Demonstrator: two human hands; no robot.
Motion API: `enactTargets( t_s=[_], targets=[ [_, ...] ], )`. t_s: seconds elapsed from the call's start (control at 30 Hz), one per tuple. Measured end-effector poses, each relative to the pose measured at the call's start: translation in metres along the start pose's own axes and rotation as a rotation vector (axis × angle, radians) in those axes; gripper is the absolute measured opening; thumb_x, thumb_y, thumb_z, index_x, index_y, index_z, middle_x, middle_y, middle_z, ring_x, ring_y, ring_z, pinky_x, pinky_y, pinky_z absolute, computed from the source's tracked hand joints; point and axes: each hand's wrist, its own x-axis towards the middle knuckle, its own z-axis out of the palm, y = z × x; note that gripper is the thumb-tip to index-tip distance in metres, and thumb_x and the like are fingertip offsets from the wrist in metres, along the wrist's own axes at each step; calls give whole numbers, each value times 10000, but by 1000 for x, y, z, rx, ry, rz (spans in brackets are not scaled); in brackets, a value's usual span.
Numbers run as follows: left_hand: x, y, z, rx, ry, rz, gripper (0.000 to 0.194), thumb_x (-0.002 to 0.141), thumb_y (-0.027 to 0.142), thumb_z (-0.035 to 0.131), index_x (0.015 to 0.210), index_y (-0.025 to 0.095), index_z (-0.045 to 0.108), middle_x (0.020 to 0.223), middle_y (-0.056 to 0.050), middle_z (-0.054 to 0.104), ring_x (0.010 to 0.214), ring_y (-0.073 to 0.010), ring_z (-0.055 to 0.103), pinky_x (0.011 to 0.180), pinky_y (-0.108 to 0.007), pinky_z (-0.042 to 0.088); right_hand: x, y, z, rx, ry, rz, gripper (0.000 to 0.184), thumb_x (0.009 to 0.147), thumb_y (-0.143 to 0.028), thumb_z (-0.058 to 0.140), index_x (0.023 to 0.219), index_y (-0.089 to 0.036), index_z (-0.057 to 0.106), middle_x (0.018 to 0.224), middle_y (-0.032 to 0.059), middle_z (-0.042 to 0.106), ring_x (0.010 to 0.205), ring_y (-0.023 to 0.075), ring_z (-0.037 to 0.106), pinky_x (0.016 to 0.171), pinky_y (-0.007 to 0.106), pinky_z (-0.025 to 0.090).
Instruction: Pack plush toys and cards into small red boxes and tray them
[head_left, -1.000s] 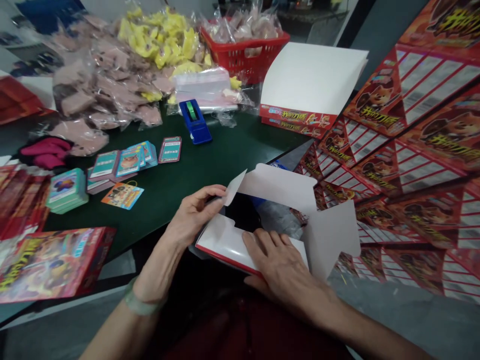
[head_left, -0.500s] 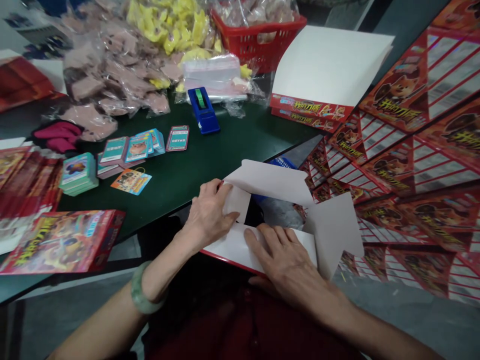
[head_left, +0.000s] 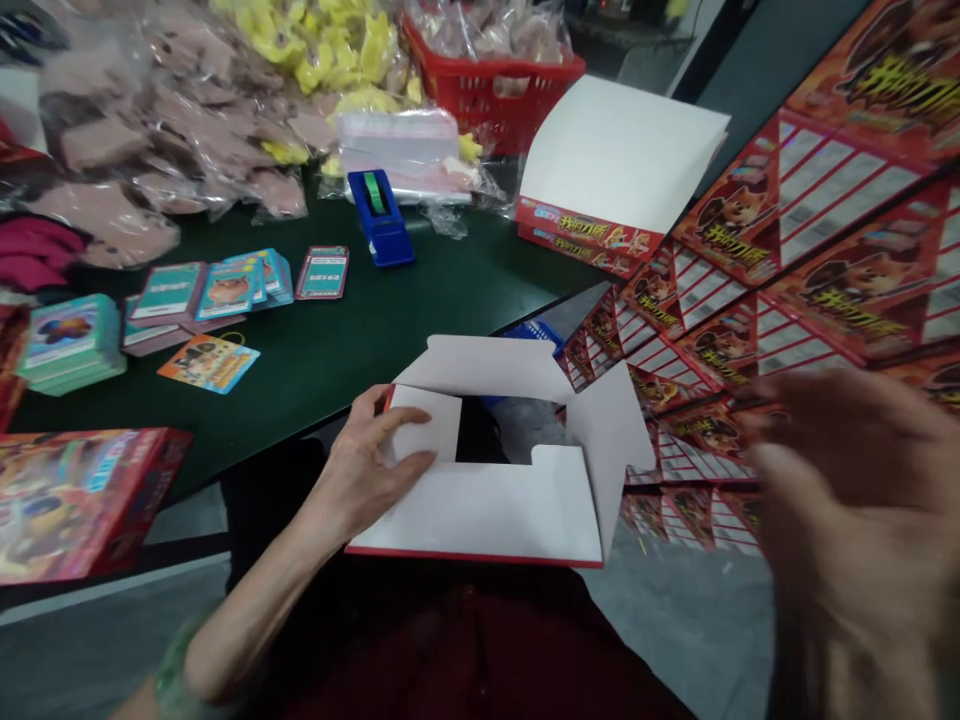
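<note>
In front of my body is a cardboard box [head_left: 480,510], white inside with a red outer edge, its flaps spread and its middle open right through. My left hand [head_left: 375,450] grips the box's left end, thumb and fingers around the short left flap. The right flap [head_left: 611,430] and the long far flap [head_left: 491,365] stick outward. Off to the right, my right hand [head_left: 847,500] is raised away from the box, close to the camera and smeared by motion. It is in front of the stacked red printed boxes [head_left: 720,350], and its fingers are not clear.
On the green table [head_left: 315,350] lie stacks of cards [head_left: 71,340], a single card [head_left: 322,272], an orange tag [head_left: 210,362] and a blue tape dispenser [head_left: 381,218]. Behind are bagged pink pieces [head_left: 195,110], yellow pieces [head_left: 322,40] and a red basket [head_left: 480,95].
My right hand has left the near flap and swung out to the right. My left hand still holds the box's left end. The view has turned slightly right.
</note>
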Motion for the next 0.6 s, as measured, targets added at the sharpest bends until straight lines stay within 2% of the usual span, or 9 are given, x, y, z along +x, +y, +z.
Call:
enactTargets(
  t_s=[0.03, 0.07, 0.13, 0.23, 0.3, 0.37, 0.47, 0.53, 0.6],
  targets=[
    [0, 0, 1, -3, 4, -2, 272, 703, 292, 630, 969, 240, 647, 1298, -57, 368, 1186, -266, 451, 1002, -438, 400, 2, 8, 8, 44, -18, 68, 626, 749, -310, 685, 1300, -350, 390, 1286, 58, 474, 1179, 215, 481, 986, 439, 394],
    [1, 0, 1, -9, 7, 3, 277, 700, 300, 631, 970, 239, 650, 1301, -58, 368, 1188, -268, 452, 1002, -434, 403, 4, 16, 19, 102, -91, 147, 653, 718, -325, 713, 1293, -329, 403, 1255, 68, 507, 1170, 227, 493, 973, 447, 406],
    [0, 0, 2, -23, 19, 28, 278, 701, 305, 627, 970, 240, 654, 1311, -56, 364, 1206, -268, 441, 1011, -427, 399, 6, 28, 41, 221, -309, 297, 723, 699, -391, 715, 1325, -297, 366, 1263, 87, 522, 1183, 247, 493, 970, 465, 411],
    [-3, 1, 1, -33, 30, 51, 271, 709, 306, 617, 971, 245, 652, 1338, -52, 344, 1238, -273, 416, 1015, -427, 398, 10, 32, 65, 184, -504, 325, 812, 713, -434, 683, 1389, -281, 261, 1372, 98, 435, 1236, 257, 445, 1008, 470, 381],
    [-6, 1, 1, -34, 29, 48, 274, 711, 315, 615, 975, 252, 651, 1360, -50, 324, 1255, -283, 399, 1004, -435, 411, 12, 28, 74, 12, -522, 277, 892, 674, -403, 715, 1408, -267, 226, 1422, 99, 371, 1283, 276, 383, 1039, 479, 346],
    [-8, 1, 2, -34, 23, 43, 277, 715, 324, 610, 981, 257, 651, 1374, -49, 310, 1265, -293, 385, 999, -447, 413, 10, 23, 80, -180, -483, 213, 955, 648, -347, 727, 1425, -239, 182, 1439, 114, 335, 1309, 300, 336, 1056, 499, 318],
    [-11, -3, 2, -30, 9, 36, 276, 720, 326, 604, 984, 258, 652, 1374, -53, 313, 1249, -298, 401, 987, -460, 421, 2, 18, 89, -432, -411, 139, 949, 664, -259, 691, 1434, -188, 141, 1397, 164, 366, 1274, 339, 369, 1009, 539, 350],
    [-11, -7, 0, -30, 13, 25, 274, 714, 328, 613, 976, 259, 654, 1365, -56, 319, 1235, -301, 414, 964, -457, 439, -5, 17, 93, -552, -381, 75, 888, 668, -237, 688, 1410, -169, 205, 1338, 180, 417, 1222, 354, 418, 952, 543, 392],
    [-11, -13, -2, -41, 41, 32, 269, 696, 345, 642, 951, 259, 654, 1340, -56, 338, 1220, -299, 424, 941, -439, 455, -9, 16, 94, -606, -364, -44, 779, 660, -257, 717, 1331, -164, 334, 1313, 182, 431, 1187, 354, 442, 920, 531, 411]
  ],
)
